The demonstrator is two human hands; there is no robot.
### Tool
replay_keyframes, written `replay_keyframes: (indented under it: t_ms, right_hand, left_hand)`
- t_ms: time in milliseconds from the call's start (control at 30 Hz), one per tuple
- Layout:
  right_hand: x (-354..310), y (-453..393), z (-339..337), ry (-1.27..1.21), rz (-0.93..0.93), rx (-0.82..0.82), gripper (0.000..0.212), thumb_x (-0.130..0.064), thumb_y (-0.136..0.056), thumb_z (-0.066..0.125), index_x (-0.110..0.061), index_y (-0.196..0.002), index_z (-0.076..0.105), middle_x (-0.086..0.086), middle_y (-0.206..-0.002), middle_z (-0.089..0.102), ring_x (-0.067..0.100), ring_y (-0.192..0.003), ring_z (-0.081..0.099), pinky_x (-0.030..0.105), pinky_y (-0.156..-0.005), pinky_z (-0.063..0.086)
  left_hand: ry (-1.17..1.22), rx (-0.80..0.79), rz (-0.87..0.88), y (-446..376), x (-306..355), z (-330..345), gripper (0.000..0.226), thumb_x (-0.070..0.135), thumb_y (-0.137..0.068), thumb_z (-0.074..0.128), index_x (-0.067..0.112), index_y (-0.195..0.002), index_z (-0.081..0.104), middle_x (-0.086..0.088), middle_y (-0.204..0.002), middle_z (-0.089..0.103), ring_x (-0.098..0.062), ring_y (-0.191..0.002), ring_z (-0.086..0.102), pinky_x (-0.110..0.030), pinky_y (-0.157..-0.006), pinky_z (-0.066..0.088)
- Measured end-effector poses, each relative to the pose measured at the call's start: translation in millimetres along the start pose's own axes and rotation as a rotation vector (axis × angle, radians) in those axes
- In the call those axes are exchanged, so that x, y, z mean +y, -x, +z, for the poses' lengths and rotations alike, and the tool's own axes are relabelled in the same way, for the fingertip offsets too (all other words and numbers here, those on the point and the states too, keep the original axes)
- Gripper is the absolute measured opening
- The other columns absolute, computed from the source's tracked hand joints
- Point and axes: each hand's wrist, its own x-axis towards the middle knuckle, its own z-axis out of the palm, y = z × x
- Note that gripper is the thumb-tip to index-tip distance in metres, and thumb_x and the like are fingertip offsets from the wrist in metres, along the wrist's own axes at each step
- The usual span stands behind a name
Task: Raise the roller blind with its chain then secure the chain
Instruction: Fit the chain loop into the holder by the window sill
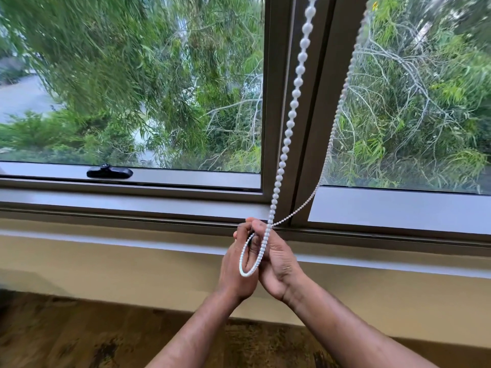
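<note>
Forearms seen at bottom of frame, hands met at lower centre before sill (372,257). Chain (292,102) hung from top centre in two strands, crossed at fingertips, small loop formed between palms. Loop pinched by left hand (233,264) and right hand (279,264), fingers curled round beads. Blind not seen; glass uncovered across frame, so raising judged done. Securing judged under way: loop formed, no hook or cleat seen. Latch (109,172) sits at left.
</note>
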Motion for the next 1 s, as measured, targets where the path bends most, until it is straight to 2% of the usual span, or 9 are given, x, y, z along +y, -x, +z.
replay_keyframes:
  t_ms: [100, 200, 367, 467, 567, 633, 767, 933, 1000]
  right_hand:
    - [-2.7, 1.7, 9.9, -0.063, -0.012, -0.015, 0.018, -0.021, -0.087, 0.075, -0.013, -0.103, 0.074, 0.022, -0.122, 0.061, 0.031, -0.116, 0.058, 0.049, -0.122, 0.035]
    - [-8.2, 3.6, 13.9, -0.064, 0.0, -0.054, 0.013, -0.024, -0.089, 0.072, -0.014, -0.097, 0.073, 0.019, -0.119, 0.061, 0.03, -0.112, 0.058, 0.047, -0.12, 0.037]
    - [-11.1, 4.1, 9.8, -0.02, -0.025, -0.088, 0.066, -0.042, -0.042, 0.102, -0.013, -0.094, 0.074, 0.005, -0.089, 0.075, 0.016, -0.083, 0.073, 0.029, -0.083, 0.06]
    - [-14.6, 0.4, 7.3, -0.012, -0.065, -0.082, 0.078, -0.042, -0.035, 0.104, -0.011, -0.099, 0.071, 0.004, -0.09, 0.076, 0.015, -0.084, 0.074, 0.026, -0.081, 0.06]
    - [-16.0, -4.4, 5.0, 0.013, -0.098, -0.068, 0.074, -0.042, -0.037, 0.103, -0.01, -0.098, 0.073, 0.007, -0.095, 0.075, 0.016, -0.089, 0.072, 0.03, -0.096, 0.055]
    - [-13.6, -8.3, 5.1, 0.032, -0.126, -0.042, 0.072, -0.043, -0.039, 0.103, -0.01, -0.097, 0.074, 0.008, -0.099, 0.074, 0.017, -0.091, 0.071, 0.028, -0.094, 0.057]
    - [-7.4, -11.3, 12.8, 0.057, -0.172, 0.032, 0.057, -0.038, -0.054, 0.095, -0.008, -0.098, 0.074, 0.005, -0.096, 0.076, 0.016, -0.091, 0.073, 0.025, -0.087, 0.059]
    - [-7.2, -9.6, 10.0, 0.068, -0.114, 0.057, 0.04, -0.028, -0.074, 0.079, -0.006, -0.107, 0.071, 0.004, -0.088, 0.076, 0.015, -0.085, 0.072, 0.029, -0.089, 0.055]
    - [-7.5, -12.4, 2.4, 0.048, -0.091, 0.067, 0.025, -0.019, -0.087, 0.073, -0.006, -0.108, 0.073, 0.006, -0.092, 0.077, 0.015, -0.087, 0.073, 0.028, -0.091, 0.056]
  left_hand:
    - [-0.033, 0.04, -0.024, -4.0, 0.4, -1.1, 0.049, 0.064, -0.095, 0.027, 0.029, -0.12, 0.051, 0.006, -0.09, 0.072, -0.02, -0.077, 0.069, -0.049, -0.062, 0.054]
    - [-0.043, 0.068, -0.044, -8.4, -0.4, 0.3, 0.047, 0.058, -0.098, 0.029, 0.024, -0.116, 0.056, 0.005, -0.084, 0.072, -0.02, -0.074, 0.069, -0.048, -0.06, 0.054]
    - [-0.111, 0.091, -0.007, -4.9, -4.3, 6.4, 0.072, 0.071, -0.093, 0.016, 0.018, -0.118, 0.058, -0.001, -0.091, 0.074, -0.028, -0.081, 0.068, -0.042, -0.064, 0.053]
    - [-0.141, 0.079, 0.034, -7.2, -1.0, 6.7, 0.074, 0.064, -0.088, 0.017, 0.01, -0.123, 0.055, -0.009, -0.099, 0.073, -0.032, -0.087, 0.065, -0.037, -0.068, 0.047]
    - [-0.101, 0.056, 0.031, -10.1, 4.2, 7.2, 0.069, 0.06, -0.086, 0.022, 0.014, -0.13, 0.048, -0.003, -0.102, 0.072, -0.032, -0.093, 0.067, -0.038, -0.074, 0.052]
    - [-0.04, 0.075, 0.016, -12.1, 6.7, 8.8, 0.059, 0.061, -0.089, 0.028, 0.019, -0.127, 0.047, 0.014, -0.092, 0.065, -0.029, -0.09, 0.068, -0.041, -0.074, 0.055]
    - [-0.039, 0.152, -0.006, -17.3, 0.1, 13.4, 0.044, 0.057, -0.098, 0.028, 0.024, -0.118, 0.048, 0.038, -0.085, 0.057, -0.015, -0.078, 0.063, -0.028, -0.061, 0.041]
    - [-0.067, 0.109, -0.098, -14.7, -4.2, 14.7, 0.028, 0.044, -0.102, 0.038, 0.024, -0.118, 0.05, 0.031, -0.081, 0.054, 0.002, -0.067, 0.055, -0.028, -0.061, 0.039]
    - [0.001, 0.032, -0.087, -15.3, -12.7, 16.9, 0.026, 0.039, -0.102, 0.039, 0.027, -0.123, 0.049, 0.037, -0.1, 0.056, 0.007, -0.083, 0.059, -0.03, -0.072, 0.048]
